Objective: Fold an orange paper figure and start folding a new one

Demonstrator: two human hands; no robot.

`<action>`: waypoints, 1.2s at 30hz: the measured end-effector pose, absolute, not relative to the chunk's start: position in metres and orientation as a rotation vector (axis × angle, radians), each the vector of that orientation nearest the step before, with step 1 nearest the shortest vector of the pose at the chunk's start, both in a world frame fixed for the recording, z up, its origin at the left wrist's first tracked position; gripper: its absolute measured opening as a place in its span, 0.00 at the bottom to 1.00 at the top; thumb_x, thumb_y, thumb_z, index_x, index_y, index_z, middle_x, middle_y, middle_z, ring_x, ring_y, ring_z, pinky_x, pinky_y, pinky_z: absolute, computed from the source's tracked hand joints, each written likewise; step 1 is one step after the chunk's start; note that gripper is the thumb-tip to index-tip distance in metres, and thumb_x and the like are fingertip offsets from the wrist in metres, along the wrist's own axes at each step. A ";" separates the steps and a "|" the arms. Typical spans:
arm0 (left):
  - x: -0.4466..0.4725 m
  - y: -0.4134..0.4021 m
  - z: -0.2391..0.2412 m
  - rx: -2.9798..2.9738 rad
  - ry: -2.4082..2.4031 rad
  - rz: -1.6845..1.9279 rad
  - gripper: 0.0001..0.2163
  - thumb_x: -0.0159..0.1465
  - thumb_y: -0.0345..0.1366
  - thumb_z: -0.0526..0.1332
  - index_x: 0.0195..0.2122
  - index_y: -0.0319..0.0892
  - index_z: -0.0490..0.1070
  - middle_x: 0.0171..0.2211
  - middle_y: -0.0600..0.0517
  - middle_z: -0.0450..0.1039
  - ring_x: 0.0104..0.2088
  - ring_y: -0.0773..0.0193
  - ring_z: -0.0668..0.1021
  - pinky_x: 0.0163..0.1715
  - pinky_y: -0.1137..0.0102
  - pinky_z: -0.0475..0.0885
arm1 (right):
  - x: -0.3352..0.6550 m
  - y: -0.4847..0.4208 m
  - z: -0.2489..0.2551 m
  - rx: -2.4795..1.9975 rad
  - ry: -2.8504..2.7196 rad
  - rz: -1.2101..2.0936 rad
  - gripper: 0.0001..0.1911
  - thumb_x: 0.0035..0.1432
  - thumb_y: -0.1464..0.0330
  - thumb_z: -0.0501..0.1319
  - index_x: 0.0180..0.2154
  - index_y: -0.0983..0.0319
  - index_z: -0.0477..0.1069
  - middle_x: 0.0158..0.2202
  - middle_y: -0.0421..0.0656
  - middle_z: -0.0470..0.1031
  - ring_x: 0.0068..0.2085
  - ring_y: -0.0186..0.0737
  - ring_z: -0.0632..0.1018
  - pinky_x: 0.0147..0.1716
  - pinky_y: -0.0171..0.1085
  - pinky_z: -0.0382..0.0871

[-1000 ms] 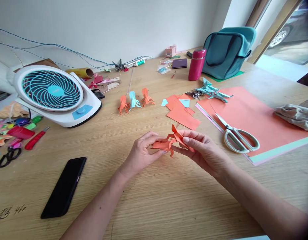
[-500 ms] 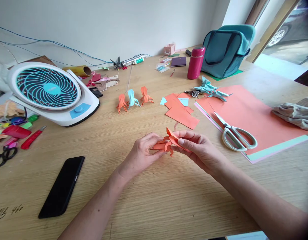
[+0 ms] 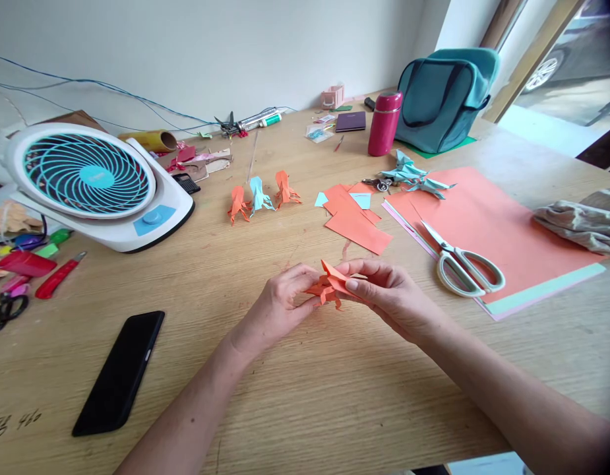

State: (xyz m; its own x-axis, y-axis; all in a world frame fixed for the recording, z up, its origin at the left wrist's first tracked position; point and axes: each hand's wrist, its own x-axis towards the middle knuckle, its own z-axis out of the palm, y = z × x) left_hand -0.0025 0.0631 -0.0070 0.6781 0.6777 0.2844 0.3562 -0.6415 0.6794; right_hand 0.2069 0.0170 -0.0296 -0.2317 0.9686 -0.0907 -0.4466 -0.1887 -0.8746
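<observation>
An orange origami figure point(image 3: 329, 289) with thin curled legs is held between both hands, just above the wooden table. My left hand point(image 3: 288, 298) pinches its left end between thumb and fingers. From the other side, my right hand point(image 3: 384, 290) grips the body, with the thumb on top of a raised pointed flap. Parts of the figure are hidden by the fingers. Farther back stand three similar figures: an orange one point(image 3: 239, 203), a light blue one point(image 3: 260, 196) and another orange one point(image 3: 286, 188).
Orange paper scraps point(image 3: 359, 227) lie beyond my right hand. White-handled scissors point(image 3: 470, 270) rest on large orange sheets point(image 3: 522, 237). A black phone point(image 3: 121, 373) lies at left, near a white fan point(image 3: 101, 178). Behind are a pink flask point(image 3: 384, 125) and a teal bag point(image 3: 438, 99).
The whole view has shifted slightly. My hands have come a little closer together around the orange figure, and its raised flap has tilted lower to the left.
</observation>
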 end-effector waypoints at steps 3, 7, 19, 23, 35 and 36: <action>-0.003 0.063 -0.008 2.329 0.807 0.711 0.09 0.64 0.28 0.62 0.44 0.44 0.75 0.40 0.50 0.76 0.41 0.62 0.78 0.41 0.70 0.71 | 0.207 0.018 -0.031 -0.855 -0.933 1.636 0.13 0.53 0.62 0.73 0.41 0.57 0.80 0.38 0.41 0.82 0.38 0.39 0.81 0.43 0.40 0.72; -0.002 0.062 -0.009 2.386 0.832 0.697 0.08 0.64 0.28 0.61 0.44 0.44 0.74 0.40 0.50 0.76 0.41 0.61 0.78 0.42 0.69 0.71 | 0.207 0.018 -0.031 -0.894 -0.977 1.602 0.14 0.53 0.61 0.73 0.41 0.59 0.80 0.37 0.42 0.82 0.36 0.37 0.80 0.40 0.38 0.72; -0.002 0.066 -0.015 2.166 0.884 0.701 0.07 0.64 0.35 0.65 0.43 0.43 0.77 0.39 0.50 0.78 0.40 0.61 0.78 0.41 0.69 0.71 | 0.204 0.020 -0.024 -0.834 -0.754 1.694 0.12 0.50 0.61 0.74 0.38 0.58 0.81 0.40 0.41 0.82 0.42 0.39 0.81 0.53 0.44 0.73; -0.002 0.067 -0.017 2.161 0.874 0.701 0.06 0.64 0.35 0.65 0.42 0.43 0.77 0.39 0.50 0.78 0.41 0.61 0.78 0.41 0.70 0.71 | 0.205 0.019 -0.022 -0.840 -0.719 1.710 0.12 0.50 0.62 0.74 0.37 0.58 0.81 0.40 0.41 0.82 0.42 0.39 0.81 0.51 0.43 0.74; -0.004 0.068 -0.017 2.273 0.766 0.666 0.06 0.64 0.30 0.65 0.42 0.42 0.74 0.41 0.50 0.77 0.42 0.62 0.78 0.42 0.70 0.70 | 0.204 0.020 -0.028 -0.870 -0.781 1.724 0.13 0.49 0.61 0.75 0.36 0.59 0.81 0.37 0.41 0.82 0.38 0.36 0.81 0.45 0.38 0.74; -0.004 0.067 -0.016 2.282 0.764 0.659 0.06 0.63 0.31 0.65 0.41 0.42 0.74 0.40 0.50 0.77 0.41 0.62 0.78 0.42 0.71 0.70 | 0.204 0.020 -0.029 -0.869 -0.810 1.722 0.13 0.49 0.61 0.75 0.36 0.59 0.81 0.36 0.41 0.82 0.38 0.36 0.81 0.45 0.39 0.73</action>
State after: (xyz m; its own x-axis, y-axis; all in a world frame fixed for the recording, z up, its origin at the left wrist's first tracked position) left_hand -0.0042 0.0672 -0.0161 0.7060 0.6627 0.2499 0.3442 -0.6294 0.6967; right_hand 0.2042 0.0200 -0.0286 -0.2396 0.9547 -0.1766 -0.4731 -0.2736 -0.8374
